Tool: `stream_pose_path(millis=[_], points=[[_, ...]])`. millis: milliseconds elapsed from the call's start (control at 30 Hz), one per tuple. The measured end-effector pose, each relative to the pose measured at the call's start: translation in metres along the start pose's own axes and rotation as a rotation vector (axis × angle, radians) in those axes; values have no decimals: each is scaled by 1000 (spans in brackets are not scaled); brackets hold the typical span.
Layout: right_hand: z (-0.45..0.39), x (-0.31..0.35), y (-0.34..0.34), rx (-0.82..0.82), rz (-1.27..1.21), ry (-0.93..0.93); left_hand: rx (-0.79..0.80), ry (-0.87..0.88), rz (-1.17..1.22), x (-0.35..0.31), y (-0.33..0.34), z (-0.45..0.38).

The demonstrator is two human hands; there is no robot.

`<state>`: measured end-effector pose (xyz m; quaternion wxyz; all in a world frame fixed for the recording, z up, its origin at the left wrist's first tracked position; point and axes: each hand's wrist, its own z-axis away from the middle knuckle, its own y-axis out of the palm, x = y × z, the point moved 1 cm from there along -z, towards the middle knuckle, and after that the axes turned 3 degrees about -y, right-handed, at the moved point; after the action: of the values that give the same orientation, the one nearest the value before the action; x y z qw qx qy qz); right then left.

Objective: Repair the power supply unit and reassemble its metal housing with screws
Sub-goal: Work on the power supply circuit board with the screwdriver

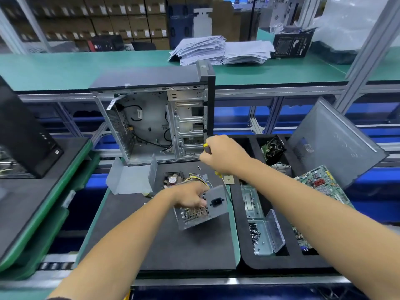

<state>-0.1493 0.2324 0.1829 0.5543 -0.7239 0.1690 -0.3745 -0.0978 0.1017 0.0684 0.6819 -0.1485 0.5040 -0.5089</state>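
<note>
Workbench (177,245) with a dark mat, seen from above by the person working at it. At the back of the mat stands an open computer case (155,118), its side panel off and the inside bare but for a few cables. In front of the case lies a bent metal housing cover (129,180), just left of the power supply unit (201,211), which is tilted up on the mat with its circuit board and socket plate exposed. The left hand (190,197) grips the unit's top edge, fingers curled over the board. The right hand (223,153) is closed around a yellow-handled screwdriver (208,151), held above the unit. Two loose screws (199,168) lie near the case. To the right, a tray holds a box of screws (259,234).
</note>
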Motion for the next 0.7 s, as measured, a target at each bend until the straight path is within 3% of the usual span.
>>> stream_pose_path(millis=[167,333,567,700], points=[[-2,-8,28,119,16,58,-53,-29,-184,2,34,5],[1,-10,47,191,14,20,22,-35,-292,-1,65,6],[-1,-22,45,206,-16,27,90,-108,-145,0,55,15],[-13,-22,49,215,-120,19,-211,-140,66,7,16,26]])
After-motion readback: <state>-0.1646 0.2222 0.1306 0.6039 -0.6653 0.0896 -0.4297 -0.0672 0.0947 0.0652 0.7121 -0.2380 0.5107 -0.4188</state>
